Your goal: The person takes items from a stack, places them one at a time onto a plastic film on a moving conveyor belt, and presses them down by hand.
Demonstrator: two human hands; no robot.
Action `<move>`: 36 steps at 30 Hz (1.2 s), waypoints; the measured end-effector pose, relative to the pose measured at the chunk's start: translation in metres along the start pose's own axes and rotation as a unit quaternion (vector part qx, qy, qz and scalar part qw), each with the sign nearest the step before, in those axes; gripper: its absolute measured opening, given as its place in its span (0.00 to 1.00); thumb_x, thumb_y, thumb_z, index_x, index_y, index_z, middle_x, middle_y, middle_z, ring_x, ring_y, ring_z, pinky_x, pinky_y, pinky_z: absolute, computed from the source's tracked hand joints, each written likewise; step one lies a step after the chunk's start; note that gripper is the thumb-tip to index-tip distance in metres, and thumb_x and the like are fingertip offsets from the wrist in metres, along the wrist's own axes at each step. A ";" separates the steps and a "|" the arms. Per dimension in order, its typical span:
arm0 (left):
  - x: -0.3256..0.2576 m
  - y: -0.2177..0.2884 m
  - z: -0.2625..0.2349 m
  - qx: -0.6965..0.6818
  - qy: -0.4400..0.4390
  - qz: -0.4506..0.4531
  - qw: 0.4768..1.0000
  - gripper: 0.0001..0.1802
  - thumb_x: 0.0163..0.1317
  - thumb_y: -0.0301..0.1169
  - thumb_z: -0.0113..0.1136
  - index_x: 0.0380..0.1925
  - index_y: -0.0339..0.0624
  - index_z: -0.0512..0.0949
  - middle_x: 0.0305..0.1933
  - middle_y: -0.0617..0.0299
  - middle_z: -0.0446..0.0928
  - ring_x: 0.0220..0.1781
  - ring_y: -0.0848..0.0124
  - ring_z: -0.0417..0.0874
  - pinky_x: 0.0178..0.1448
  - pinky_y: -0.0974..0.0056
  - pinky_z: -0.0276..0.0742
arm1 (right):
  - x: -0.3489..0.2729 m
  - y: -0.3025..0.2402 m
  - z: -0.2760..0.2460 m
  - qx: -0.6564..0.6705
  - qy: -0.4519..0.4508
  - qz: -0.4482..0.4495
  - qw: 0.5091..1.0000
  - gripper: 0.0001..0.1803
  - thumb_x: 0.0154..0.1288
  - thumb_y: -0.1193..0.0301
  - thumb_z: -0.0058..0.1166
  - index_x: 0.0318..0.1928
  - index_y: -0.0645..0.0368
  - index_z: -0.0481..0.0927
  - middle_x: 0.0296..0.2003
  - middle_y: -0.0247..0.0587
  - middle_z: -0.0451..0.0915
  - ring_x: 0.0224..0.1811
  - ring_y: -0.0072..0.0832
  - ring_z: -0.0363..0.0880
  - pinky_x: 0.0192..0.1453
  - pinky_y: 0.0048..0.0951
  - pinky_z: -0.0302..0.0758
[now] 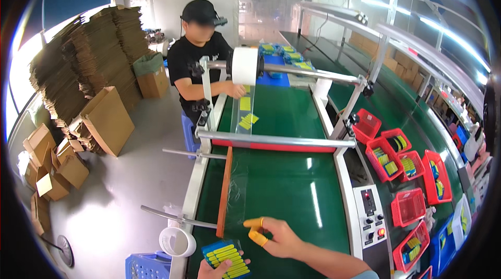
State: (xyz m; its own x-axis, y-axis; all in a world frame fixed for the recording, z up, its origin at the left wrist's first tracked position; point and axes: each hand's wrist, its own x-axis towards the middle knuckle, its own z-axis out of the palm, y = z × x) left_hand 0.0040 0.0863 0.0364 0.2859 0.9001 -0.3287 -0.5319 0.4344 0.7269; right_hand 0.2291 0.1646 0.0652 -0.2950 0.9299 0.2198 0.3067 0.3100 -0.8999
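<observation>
The person stands at the near end of a green conveyor belt. The left hand, only partly in view at the lower edge, grips a blue tray of yellow pieces from beneath, with fingers curled around its edge. The right hand hovers over the belt just right of the tray; it is loosely spread and holds nothing, with orange finger cots on the thumb and forefinger.

A strip of clear film runs down the belt from a white film roll mounted on a frame across the line, beside a wooden guide rail. Farther up, a few loose yellow pieces lie on the film. A co-worker in black stands at the far side with a hand at the film below the roll.

Judged from the layout, the work is at an early to middle stage: the tray in hand appears full, and no pieces lie on the near stretch of film. More blue trays wait at the far end. Red baskets on the right hold further yellow pieces. Stacked flattened cartons stand at the left.
</observation>
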 end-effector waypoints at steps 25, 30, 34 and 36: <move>-0.029 -0.016 -0.034 0.095 0.077 0.040 0.992 0.18 0.67 0.21 0.64 0.56 0.36 0.75 0.41 0.57 0.81 0.40 0.66 0.85 0.44 0.57 0.89 | 0.096 0.080 -0.005 -0.388 0.184 0.035 0.902 0.23 0.59 0.61 0.68 0.51 0.60 0.80 0.49 0.42 0.79 0.54 0.40 0.77 0.54 0.40 0.74; -0.044 -0.022 -0.046 0.089 0.133 0.026 0.987 0.17 0.67 0.20 0.64 0.55 0.37 0.76 0.41 0.58 0.81 0.41 0.66 0.86 0.44 0.57 0.89 | 0.082 0.094 -0.016 -0.452 0.134 -0.026 0.881 0.23 0.57 0.65 0.69 0.52 0.58 0.79 0.54 0.44 0.76 0.57 0.42 0.76 0.58 0.42 0.73; -0.050 -0.017 -0.041 0.077 0.123 0.020 0.989 0.17 0.67 0.20 0.64 0.55 0.37 0.76 0.41 0.58 0.81 0.40 0.68 0.86 0.44 0.58 0.89 | 0.105 0.112 -0.036 -0.303 0.175 -0.011 0.937 0.24 0.55 0.66 0.70 0.51 0.59 0.79 0.52 0.47 0.78 0.55 0.47 0.77 0.56 0.45 0.76; -0.049 -0.018 -0.039 0.078 0.129 0.016 0.988 0.17 0.67 0.21 0.64 0.55 0.37 0.76 0.41 0.58 0.81 0.40 0.68 0.86 0.44 0.58 0.89 | 0.117 0.121 -0.040 -0.253 0.214 -0.034 0.943 0.26 0.51 0.65 0.72 0.50 0.61 0.80 0.45 0.47 0.82 0.49 0.47 0.80 0.53 0.45 0.79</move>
State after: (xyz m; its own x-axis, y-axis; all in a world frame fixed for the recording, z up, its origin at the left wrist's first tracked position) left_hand -0.0314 0.0359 0.0156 0.0485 0.9004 -0.4324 -0.4019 0.4139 0.8168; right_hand 0.2682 0.3194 -0.0031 0.0295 0.8663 0.4986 0.7241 0.3254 -0.6082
